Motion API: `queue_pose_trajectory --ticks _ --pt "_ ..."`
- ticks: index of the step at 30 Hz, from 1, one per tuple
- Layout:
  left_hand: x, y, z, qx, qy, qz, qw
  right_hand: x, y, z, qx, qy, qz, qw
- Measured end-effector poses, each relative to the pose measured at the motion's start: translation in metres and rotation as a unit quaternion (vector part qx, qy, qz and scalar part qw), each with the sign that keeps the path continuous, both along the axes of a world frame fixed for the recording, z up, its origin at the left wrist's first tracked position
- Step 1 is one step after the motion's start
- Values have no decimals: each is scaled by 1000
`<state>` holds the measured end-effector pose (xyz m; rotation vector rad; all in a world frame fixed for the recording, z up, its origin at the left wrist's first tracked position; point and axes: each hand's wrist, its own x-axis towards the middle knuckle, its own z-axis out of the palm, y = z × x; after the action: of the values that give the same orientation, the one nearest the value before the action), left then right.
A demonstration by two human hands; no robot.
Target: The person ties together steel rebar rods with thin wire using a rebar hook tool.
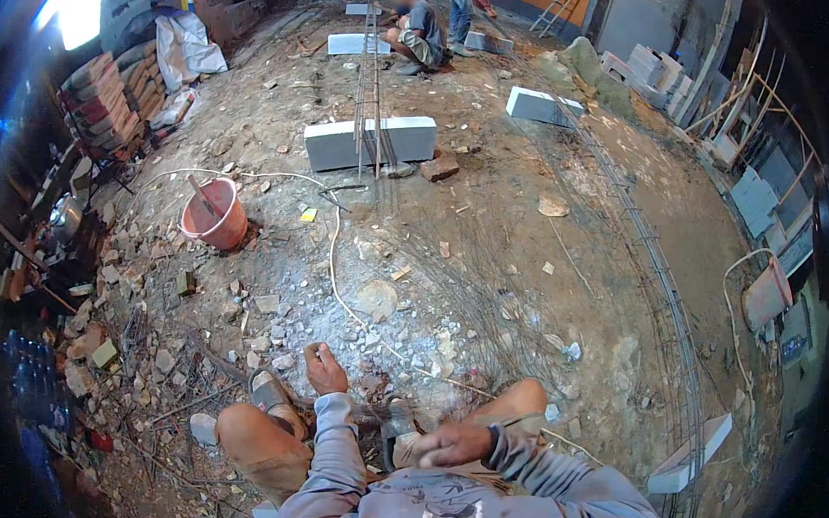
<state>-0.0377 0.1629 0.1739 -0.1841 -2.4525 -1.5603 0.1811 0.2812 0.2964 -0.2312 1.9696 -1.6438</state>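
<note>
I am seated low, knees apart, over rubble-strewn ground. My left hand point(324, 368) is held out past my left knee with its fingers curled; whether anything is inside it is hidden. Close to my lap, my right hand point(452, 444) is blurred by motion, its fingers pointing left, and nothing shows clearly in it. A pale cable point(335, 262) runs across the dirt in front of me, past broken stone chips point(321, 331) and a flat round patch point(376, 300). Thin loose steel wires point(470, 291) lie spread to the right of the chips.
A pink bucket point(218, 221) with a tool in it stands ahead left. A rebar cage point(367, 89) rests on a light block point(371, 144); another cage point(650, 251) curves along the right. A person point(417, 33) crouches at the back. Stacked bags point(101, 99) stand far left.
</note>
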Motion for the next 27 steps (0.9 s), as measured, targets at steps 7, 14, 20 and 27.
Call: queue_pose_trajectory --ticks 7,14,20,27 --pt "-13 2 -11 106 -70 34 991 12 66 -32 340 174 -356 853" --pt "-17 -3 -42 71 -18 16 997 33 38 -33 130 -260 -66 954" --pt "-23 -12 -31 160 -108 6 981 36 45 29 -126 -139 -268 945" --pt "-12 4 33 35 4 15 999 55 57 -62 434 14 -103 895"
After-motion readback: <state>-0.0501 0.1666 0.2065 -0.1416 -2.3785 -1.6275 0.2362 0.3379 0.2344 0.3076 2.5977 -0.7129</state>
